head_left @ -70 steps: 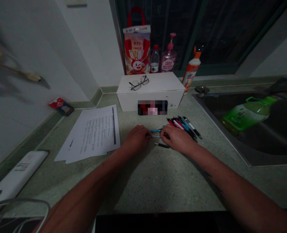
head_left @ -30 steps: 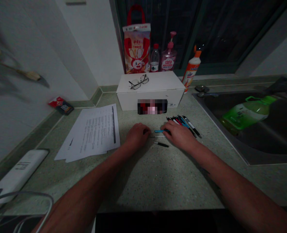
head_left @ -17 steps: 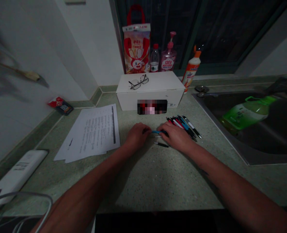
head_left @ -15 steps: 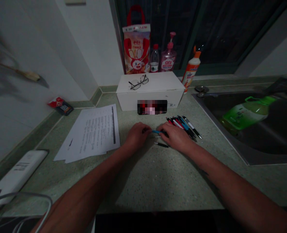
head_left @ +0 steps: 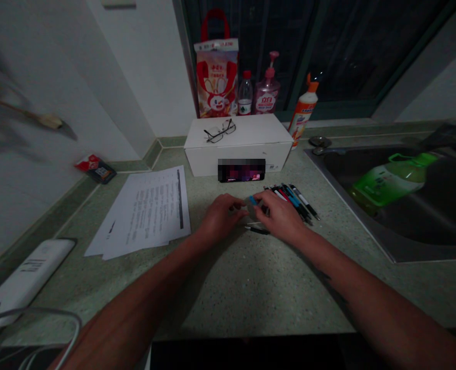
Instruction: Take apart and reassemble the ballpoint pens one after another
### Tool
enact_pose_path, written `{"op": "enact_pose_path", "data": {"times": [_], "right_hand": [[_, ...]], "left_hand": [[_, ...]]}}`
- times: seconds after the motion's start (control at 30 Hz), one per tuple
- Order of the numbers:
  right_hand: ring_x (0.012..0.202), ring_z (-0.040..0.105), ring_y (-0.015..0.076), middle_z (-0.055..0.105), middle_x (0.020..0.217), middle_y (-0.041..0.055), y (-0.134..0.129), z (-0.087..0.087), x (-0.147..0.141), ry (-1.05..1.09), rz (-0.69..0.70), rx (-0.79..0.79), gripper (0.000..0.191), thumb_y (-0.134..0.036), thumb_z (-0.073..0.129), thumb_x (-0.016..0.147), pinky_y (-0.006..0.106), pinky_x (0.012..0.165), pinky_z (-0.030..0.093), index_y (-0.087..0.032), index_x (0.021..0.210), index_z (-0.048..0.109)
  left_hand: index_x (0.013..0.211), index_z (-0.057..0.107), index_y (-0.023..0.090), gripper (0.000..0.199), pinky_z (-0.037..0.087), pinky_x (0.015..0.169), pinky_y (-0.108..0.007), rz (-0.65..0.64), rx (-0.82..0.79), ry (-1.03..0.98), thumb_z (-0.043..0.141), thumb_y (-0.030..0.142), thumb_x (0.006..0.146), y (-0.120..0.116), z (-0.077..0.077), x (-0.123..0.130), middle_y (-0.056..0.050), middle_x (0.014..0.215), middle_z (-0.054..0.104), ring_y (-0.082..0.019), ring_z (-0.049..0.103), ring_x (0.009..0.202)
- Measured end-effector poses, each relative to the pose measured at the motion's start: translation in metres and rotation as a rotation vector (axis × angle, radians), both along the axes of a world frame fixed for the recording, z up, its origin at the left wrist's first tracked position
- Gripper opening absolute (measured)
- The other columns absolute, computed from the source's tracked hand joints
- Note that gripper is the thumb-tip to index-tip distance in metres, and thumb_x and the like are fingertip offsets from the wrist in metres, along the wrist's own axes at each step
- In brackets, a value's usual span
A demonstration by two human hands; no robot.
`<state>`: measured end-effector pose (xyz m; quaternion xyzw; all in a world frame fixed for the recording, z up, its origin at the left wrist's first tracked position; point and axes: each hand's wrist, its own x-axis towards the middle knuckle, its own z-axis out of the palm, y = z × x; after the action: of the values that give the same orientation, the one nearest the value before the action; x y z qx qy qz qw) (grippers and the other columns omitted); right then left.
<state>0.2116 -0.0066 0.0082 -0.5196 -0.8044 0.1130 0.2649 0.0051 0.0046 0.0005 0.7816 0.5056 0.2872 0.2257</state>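
My right hand (head_left: 280, 213) pinches a short blue pen part (head_left: 252, 200) between thumb and fingers; the rest of it is hidden by the hand. Just left of it, my left hand (head_left: 223, 217) has thumb and fingers apart, with nothing visible between them. Below the fingertips, a black pen piece (head_left: 259, 230) with a silvery tip lies on the counter. A thin, pale stick (head_left: 255, 223), too small to name surely, lies just above it. Several pens (head_left: 295, 201) in black, red, blue and white lie side by side beyond my right hand.
A white box (head_left: 239, 131) carries eyeglasses (head_left: 220, 131), and a phone (head_left: 242, 171) leans on its front. Printed sheets (head_left: 147, 216) lie left. A sink (head_left: 390, 252) holding a green bottle (head_left: 395, 177) is right. A white device (head_left: 31, 275) with a cable lies at front left.
My left hand has let go of the blue pen part, its fingers now apart. The part stays in my right hand and has turned more upright.
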Motion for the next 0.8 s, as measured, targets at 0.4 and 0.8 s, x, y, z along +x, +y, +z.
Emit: {"op": "enact_pose_path", "data": {"times": [0.4,0.8], "right_hand": [[0.101,0.069,0.0273,0.072,0.108,0.0127,0.004,-0.004,0.005,0.007,-0.043,0.115,0.019,-0.027,0.05,0.1,0.038,0.087,0.051,-0.021,0.11,0.065],[0.099,0.072,0.0295,0.075,0.116,0.0148,0.008,-0.001,0.012,-0.146,-0.125,0.052,0.026,-0.024,0.044,0.104,0.039,0.083,0.052,-0.02,0.12,0.065]], "left_hand": [[0.095,0.074,0.016,0.013,0.049,0.093,-0.039,-0.157,0.061,0.392,0.062,0.018,0.098,-0.003,0.004,0.003,-0.01,0.099,0.072,-0.026,0.064,0.1],[0.097,0.075,0.016,0.018,0.048,0.093,-0.042,-0.137,0.092,0.47,0.058,0.021,0.101,0.001,0.005,-0.001,-0.011,0.102,0.071,-0.027,0.061,0.102]]}}
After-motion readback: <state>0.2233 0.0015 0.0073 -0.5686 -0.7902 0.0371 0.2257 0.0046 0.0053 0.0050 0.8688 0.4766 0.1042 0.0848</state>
